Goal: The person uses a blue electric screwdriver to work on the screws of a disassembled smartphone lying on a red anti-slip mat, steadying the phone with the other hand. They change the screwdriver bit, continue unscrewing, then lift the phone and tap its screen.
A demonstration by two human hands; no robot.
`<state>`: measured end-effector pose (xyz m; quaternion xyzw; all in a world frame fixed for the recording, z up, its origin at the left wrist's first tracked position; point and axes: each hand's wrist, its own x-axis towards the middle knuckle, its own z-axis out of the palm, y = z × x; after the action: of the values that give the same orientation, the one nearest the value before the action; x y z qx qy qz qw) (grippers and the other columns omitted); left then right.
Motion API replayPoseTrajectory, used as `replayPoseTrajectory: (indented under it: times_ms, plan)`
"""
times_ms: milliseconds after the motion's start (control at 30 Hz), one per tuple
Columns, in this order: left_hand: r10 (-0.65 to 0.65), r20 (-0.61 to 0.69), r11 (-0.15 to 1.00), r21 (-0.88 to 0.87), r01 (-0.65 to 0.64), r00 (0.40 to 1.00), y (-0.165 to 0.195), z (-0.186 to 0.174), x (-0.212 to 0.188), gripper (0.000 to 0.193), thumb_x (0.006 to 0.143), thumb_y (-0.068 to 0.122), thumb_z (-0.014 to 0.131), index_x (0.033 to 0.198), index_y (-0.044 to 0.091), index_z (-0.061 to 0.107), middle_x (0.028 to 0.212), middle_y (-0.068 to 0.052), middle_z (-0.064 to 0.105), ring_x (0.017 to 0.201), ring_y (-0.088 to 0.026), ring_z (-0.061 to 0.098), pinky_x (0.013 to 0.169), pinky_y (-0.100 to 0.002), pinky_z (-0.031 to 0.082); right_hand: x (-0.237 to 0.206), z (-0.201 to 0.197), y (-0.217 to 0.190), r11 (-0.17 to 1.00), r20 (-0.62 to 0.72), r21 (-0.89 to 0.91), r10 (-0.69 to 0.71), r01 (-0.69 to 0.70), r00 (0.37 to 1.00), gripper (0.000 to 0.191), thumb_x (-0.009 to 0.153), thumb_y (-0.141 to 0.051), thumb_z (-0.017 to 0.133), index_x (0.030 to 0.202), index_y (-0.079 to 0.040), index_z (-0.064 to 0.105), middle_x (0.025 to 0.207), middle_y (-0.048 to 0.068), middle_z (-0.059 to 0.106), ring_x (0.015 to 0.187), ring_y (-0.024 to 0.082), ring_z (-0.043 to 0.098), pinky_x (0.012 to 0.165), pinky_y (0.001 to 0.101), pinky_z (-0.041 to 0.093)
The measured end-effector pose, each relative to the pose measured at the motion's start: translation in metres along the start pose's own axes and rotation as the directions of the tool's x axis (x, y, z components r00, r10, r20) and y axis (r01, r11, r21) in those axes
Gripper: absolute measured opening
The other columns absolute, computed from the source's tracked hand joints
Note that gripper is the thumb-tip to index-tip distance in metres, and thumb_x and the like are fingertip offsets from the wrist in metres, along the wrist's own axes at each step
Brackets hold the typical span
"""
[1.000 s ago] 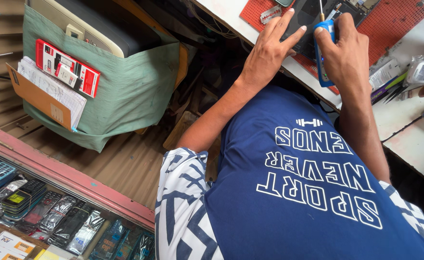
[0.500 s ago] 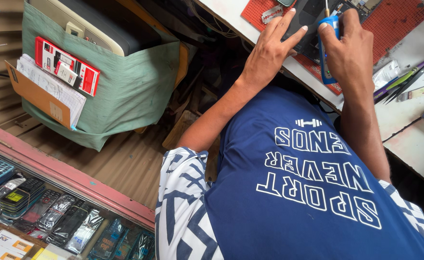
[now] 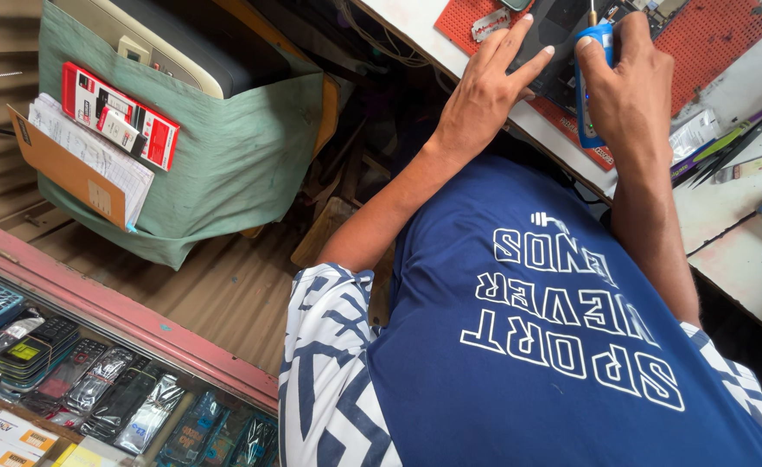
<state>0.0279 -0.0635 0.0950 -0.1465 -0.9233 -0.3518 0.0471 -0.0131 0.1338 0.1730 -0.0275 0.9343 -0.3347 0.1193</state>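
- While the camera looks down over the person's blue shirt (image 3: 562,346) with white sleeves, the white workbench (image 3: 744,233) runs across the upper right of the view.
- On the left a green cloth cover (image 3: 234,164) hangs over a bulky cream and black machine, and its pocket holds papers, a brown envelope and a red card package (image 3: 121,112).
- At the lower left a glass counter with a pink frame (image 3: 121,311) shows rows of wrapped phones (image 3: 95,389).
- On the bench lies a red perforated mat (image 3: 709,35), and on this mat lies a dark opened phone (image 3: 562,35).
- The left hand (image 3: 484,95) rests with spread fingers on the phone and presses it flat; it is not closed around anything.
- The right hand (image 3: 627,86) is closed around a blue-handled screwdriver (image 3: 590,86), with the thumb along the handle; the tool stands nearly upright and its metal tip points at the phone near the top edge of the view.
- Just right of the right hand, a small plastic bag, some thin tools and tweezers (image 3: 726,151) lie on the bench.
- A razor blade (image 3: 487,24) lies on the mat, just left of the phone.
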Motion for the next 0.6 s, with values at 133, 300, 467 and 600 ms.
replayPoseTrajectory:
  times_ms: [133,300,467,600]
  plan:
    - [0.007,-0.027,1.000,0.000,-0.007,1.000,0.000,0.004,0.003,0.058,0.086,0.017,0.082,0.141,0.021,0.064,0.158,-0.013,0.042,0.140,-0.027,0.048,0.122,-0.040,0.046,0.002,0.005,0.008,0.999,-0.018,-0.011,-0.034,0.033,0.999,0.036,0.113,-0.029,0.059,0.115,0.007,0.060,0.095,0.027,0.069,0.085,0.035,0.073,0.079,0.0500,0.057]
    - [-0.001,-0.011,1.000,-0.019,0.000,1.000,0.005,-0.006,0.004,0.061,0.084,0.015,0.084,0.141,0.019,0.064,0.158,-0.013,0.041,0.140,-0.028,0.048,0.123,-0.041,0.045,-0.002,0.000,-0.003,0.989,-0.063,0.147,0.027,-0.018,0.998,0.035,0.113,-0.031,0.057,0.117,0.004,0.058,0.097,0.021,0.072,0.088,0.030,0.075,0.078,0.0454,0.059]
    - [-0.059,-0.047,0.985,-0.164,0.050,0.997,0.018,-0.040,0.010,0.052,0.087,0.024,0.084,0.136,0.015,0.067,0.153,-0.011,0.050,0.138,-0.028,0.052,0.116,-0.040,0.050,-0.044,-0.023,-0.038,0.638,0.124,0.748,0.138,-0.184,0.983,0.036,0.115,-0.032,0.056,0.127,0.000,0.045,0.105,0.016,0.063,0.080,0.028,0.069,0.071,0.0453,0.060]
    - [-0.191,-0.014,0.736,-0.664,0.134,0.981,0.045,-0.058,0.021,0.038,0.098,0.034,0.072,0.129,0.012,0.069,0.127,-0.007,0.070,0.110,-0.012,0.071,0.086,-0.025,0.064,-0.085,-0.021,-0.064,0.418,0.322,0.846,0.095,-0.332,0.942,0.038,0.109,-0.031,0.049,0.132,-0.002,0.041,0.111,0.016,0.063,0.100,0.029,0.072,0.092,0.0489,0.062]
